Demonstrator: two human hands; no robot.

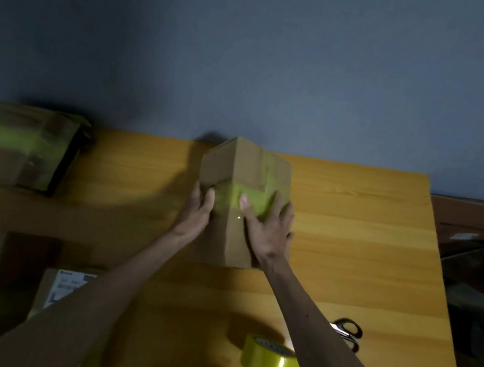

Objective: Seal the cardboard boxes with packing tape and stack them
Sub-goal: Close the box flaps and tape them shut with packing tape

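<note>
Cardboard box [237,163] stood on the counter [354,234] toward its far edge, between our hands. Our left hand [197,211] lay flat against its left face, and our right hand [268,229], fingers straight, pressed the yellow tape strip [252,199] down. We judged this seal nearly finished. Another taped box [22,146] sat at the far-left corner, and stacking remained. Tape roll [269,364] and scissors [348,332] lay near the near edge.

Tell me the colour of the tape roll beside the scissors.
Yellow-green and glossy; the tape roll shows clearly in the head view.

Box label [69,286] print illegible
</note>
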